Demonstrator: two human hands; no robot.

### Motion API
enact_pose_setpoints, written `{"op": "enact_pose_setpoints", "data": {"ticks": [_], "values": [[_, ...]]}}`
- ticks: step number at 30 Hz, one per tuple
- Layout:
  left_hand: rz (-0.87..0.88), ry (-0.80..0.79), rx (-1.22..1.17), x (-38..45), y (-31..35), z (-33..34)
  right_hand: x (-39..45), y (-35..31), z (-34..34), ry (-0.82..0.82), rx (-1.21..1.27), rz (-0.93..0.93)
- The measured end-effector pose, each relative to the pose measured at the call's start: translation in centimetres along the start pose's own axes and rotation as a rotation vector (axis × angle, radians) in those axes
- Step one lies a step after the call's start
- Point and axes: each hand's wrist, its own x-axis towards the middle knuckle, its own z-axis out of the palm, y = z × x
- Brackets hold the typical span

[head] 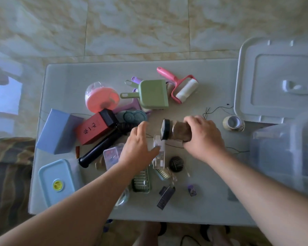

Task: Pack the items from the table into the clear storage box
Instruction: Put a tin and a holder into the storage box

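Note:
My right hand (204,137) grips a brown jar with a black lid (172,130), held on its side above the table's middle. My left hand (138,148) hovers just left of it, fingers apart, over a small clear plastic case (158,151). The clear storage box (288,153) stands at the right edge, blurred, and its lid (277,80) lies behind it. Scattered on the white table (203,201) are a red box (93,129), a blue box (58,131), a green dustpan (152,94), a pink lint roller (182,87) and a black tube (103,146).
A pink round container (101,99), a light blue lidded container (56,181), a tape roll (233,123), a black round brush (176,163), a green tray (140,181) and small tags lie around. Thin black thread (217,110) trails near the lid. A striped sofa (7,174) is at the left.

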Motion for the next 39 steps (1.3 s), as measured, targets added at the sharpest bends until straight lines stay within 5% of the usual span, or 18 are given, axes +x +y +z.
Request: {"op": "enact_pose_setpoints", "data": {"ticks": [6,13,22,29,34,39], "values": [[-0.208,-0.145,0.159,0.4,2.1,4.9,-2.6,5.0,0.4,0.002,0.092,0.191],[-0.274,-0.142,0.182,1.0,4.9,5.1,-4.9,5.2,-1.2,0.015,0.284,0.170],[0.098,0.117,-0.098,-3.4,21.3,0.9,-13.2,8.2,-16.5,0.171,0.680,-0.052],[0.249,0.053,-0.133,-4.6,36.8,6.4,-19.7,26.4,-23.6,0.448,0.390,0.114],[0.330,-0.053,-0.072,-3.8,41.5,13.1,-19.6,39.9,-21.6,0.307,0.064,0.349],[0.299,-0.173,0.054,-3.0,41.5,18.2,-15.7,44.9,-17.5,0.203,-0.177,0.272]]}}
